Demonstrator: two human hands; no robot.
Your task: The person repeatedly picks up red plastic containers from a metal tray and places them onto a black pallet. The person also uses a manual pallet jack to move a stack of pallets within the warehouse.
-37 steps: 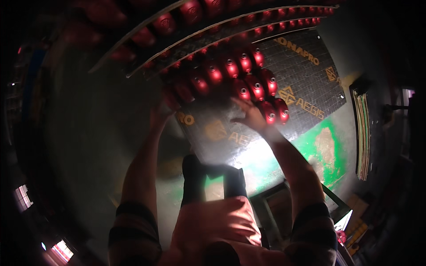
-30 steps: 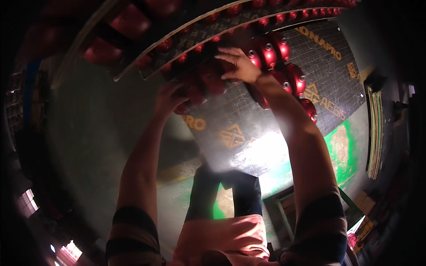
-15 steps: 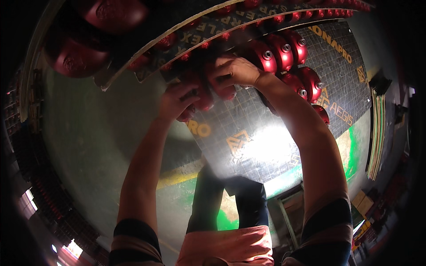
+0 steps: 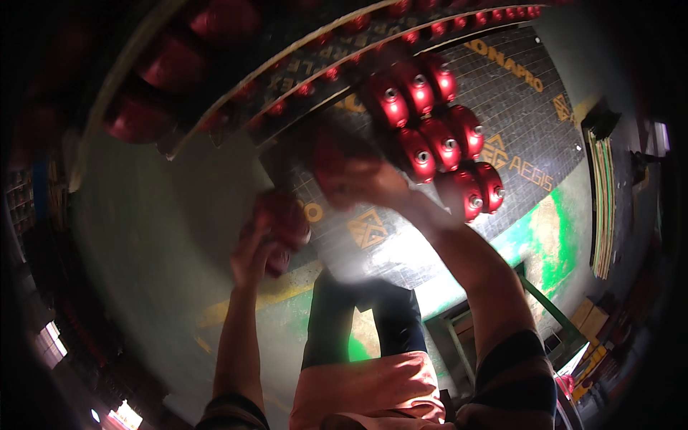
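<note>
My left hand [image 4: 251, 247] is closed around a red rounded metal vessel [image 4: 285, 215], off the left edge of the dark board [image 4: 423, 233]. A second red part [image 4: 278, 262] shows below it; whether it is the same vessel or another is unclear. On the board, my right hand [image 4: 365, 183] is smeared by motion and lies against another dark red vessel [image 4: 326, 154]. I cannot make out its grip. To its right several glossy red vessels [image 4: 419, 86] with silver necks stand close together in short rows.
Beyond the board, stacked panels [image 4: 308, 68] hold many more red vessels between them. A bundle of thin boards [image 4: 600, 208] leans at the right. A metal frame [image 4: 552, 308] stands near my right elbow. Green and yellow paint marks the floor [image 4: 552, 244].
My left hand has come nearer to me, away from the stack, with the red vessel in it. My right hand has also shifted nearer. The view has moved, showing more of the grouped vessels.
</note>
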